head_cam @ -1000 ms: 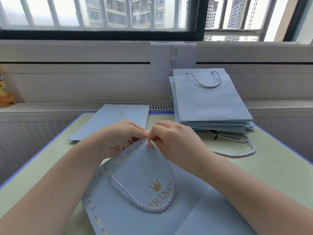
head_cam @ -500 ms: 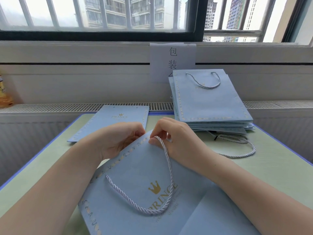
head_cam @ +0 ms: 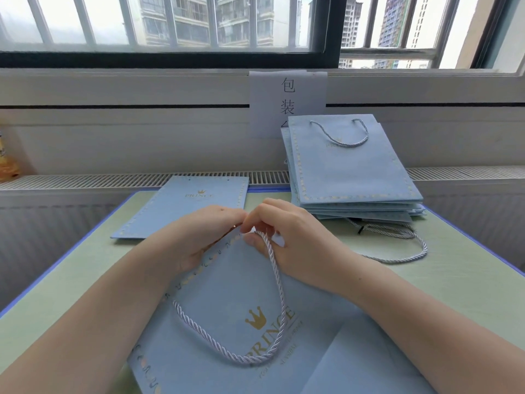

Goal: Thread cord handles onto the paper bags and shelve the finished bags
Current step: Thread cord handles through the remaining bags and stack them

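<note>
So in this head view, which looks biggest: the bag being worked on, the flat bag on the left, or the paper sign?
1. Bag being worked on, though it lies nearest the camera.
2. Flat bag on the left.
3. Paper sign, partly hidden by the stack of bags, so uncertain.

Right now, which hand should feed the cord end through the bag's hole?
Right, probably. The right hand already pinches the cord by the bag edge; the left hand grips that edge, steadying it.
</note>
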The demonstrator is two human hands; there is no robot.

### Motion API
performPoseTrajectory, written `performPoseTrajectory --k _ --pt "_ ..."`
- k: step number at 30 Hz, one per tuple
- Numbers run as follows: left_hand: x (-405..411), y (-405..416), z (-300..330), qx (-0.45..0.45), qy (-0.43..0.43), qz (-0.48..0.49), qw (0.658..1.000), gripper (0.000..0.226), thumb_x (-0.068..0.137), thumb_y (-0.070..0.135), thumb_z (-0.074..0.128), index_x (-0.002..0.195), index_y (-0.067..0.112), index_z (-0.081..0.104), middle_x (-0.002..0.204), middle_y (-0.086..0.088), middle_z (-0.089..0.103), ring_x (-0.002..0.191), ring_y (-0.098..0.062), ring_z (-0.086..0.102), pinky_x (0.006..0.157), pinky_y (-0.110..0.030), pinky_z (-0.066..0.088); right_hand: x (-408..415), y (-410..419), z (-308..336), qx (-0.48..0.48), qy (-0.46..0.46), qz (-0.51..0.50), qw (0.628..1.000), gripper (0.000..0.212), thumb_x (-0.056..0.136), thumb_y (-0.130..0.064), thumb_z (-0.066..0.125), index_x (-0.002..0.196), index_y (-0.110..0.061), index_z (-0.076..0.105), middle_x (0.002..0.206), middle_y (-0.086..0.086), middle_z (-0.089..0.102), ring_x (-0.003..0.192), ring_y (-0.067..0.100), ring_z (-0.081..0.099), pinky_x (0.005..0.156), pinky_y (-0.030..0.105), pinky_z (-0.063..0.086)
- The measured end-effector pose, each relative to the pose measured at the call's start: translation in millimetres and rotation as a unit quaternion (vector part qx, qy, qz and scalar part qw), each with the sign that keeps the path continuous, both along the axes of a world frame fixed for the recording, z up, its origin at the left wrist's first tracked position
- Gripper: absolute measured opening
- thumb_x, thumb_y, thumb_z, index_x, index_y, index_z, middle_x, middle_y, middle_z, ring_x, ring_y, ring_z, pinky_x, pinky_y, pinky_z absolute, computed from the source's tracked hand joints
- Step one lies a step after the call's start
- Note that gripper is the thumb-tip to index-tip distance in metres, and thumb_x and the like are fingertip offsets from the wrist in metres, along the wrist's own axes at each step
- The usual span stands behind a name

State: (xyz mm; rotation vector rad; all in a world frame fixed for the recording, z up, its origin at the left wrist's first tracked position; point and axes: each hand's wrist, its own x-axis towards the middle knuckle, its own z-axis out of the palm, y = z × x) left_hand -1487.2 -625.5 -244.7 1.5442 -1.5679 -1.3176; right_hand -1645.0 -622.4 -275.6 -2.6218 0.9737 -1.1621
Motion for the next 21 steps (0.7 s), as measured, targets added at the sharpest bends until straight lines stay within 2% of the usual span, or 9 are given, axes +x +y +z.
performPoseTrajectory --k 4,6,8,12,15,17,21 --pt "0 -1 -4 -0.041 -0.007 -0.007 0.999 0.028 0.093 0.018 0.05 0.07 0.011 0.064 0.072 -0.012 0.063 0.059 -0.019 0.055 0.057 -0.026 0.047 0 -1 0 0.007 -0.001 0.005 1.0 0.01 0.085 -0.02 0.059 0.093 -0.015 0.064 0.082 -0.005 0.054 0.074 0.009 0.045 0.068 0.027 0.042" --pt "0 -3 -6 -0.083 -0.055 -0.012 0.995 0.03 0.095 0.024 0.049 0.078 0.009 0.067 0.082 -0.014 0.064 0.073 -0.019 0.054 0.07 -0.03 0.044 -1 -2 0 0.013 -0.005 0.007 1.0 0.008 0.085 -0.017 0.06 0.092 -0.015 0.063 0.084 -0.003 0.058 0.074 0.01 0.048 0.068 0.028 0.043" --pt "0 -4 -9 -0.108 -0.076 -0.013 0.991 0.032 0.096 0.029 0.049 0.083 0.008 0.068 0.084 -0.008 0.062 0.077 -0.017 0.051 0.074 -0.031 0.041 -2 -2 0 0.016 -0.014 0.007 1.0 0.006 0.084 -0.013 0.062 0.091 -0.013 0.063 0.085 -0.002 0.06 0.074 0.01 0.05 0.067 0.028 0.044" --pt "-2 -5 -11 -0.127 -0.086 -0.029 0.988 0.033 0.096 0.033 0.048 0.082 0.013 0.069 0.082 -0.004 0.064 0.075 -0.015 0.053 0.072 -0.03 0.041 -3 -2 2 0.027 -0.025 -0.01 0.999 0.011 0.083 -0.012 0.069 0.087 -0.01 0.059 0.08 -0.003 0.056 0.068 0.009 0.046 0.064 0.027 0.042" --pt "-1 -2 -8 -0.082 -0.036 -0.021 0.996 0.036 0.095 0.025 0.049 0.065 0.019 0.069 0.069 0.001 0.068 0.058 -0.013 0.06 0.057 -0.024 0.046 -2 -2 5 0.044 -0.023 -0.018 0.999 0.011 0.082 -0.013 0.071 0.084 -0.01 0.06 0.075 -0.008 0.051 0.066 0.007 0.045 0.064 0.023 0.04" --pt "0 0 -6 -0.046 -0.004 -0.027 0.999 0.038 0.095 0.026 0.05 0.061 0.018 0.068 0.066 -0.003 0.068 0.052 -0.014 0.061 0.05 -0.022 0.045 -1 0 6 0.047 -0.027 -0.016 0.998 0.011 0.082 -0.012 0.071 0.083 -0.011 0.06 0.073 -0.014 0.048 0.065 0.003 0.046 0.064 0.018 0.038" --pt "1 -2 -8 -0.031 -0.001 -0.03 0.999 0.036 0.091 0.037 0.055 0.071 0.009 0.065 0.073 -0.01 0.068 0.053 -0.017 0.06 0.052 -0.023 0.045 1 2 5 0.041 -0.028 -0.014 0.999 0.011 0.082 -0.013 0.071 0.084 -0.012 0.06 0.075 -0.011 0.049 0.066 0.007 0.045 0.063 0.021 0.04"
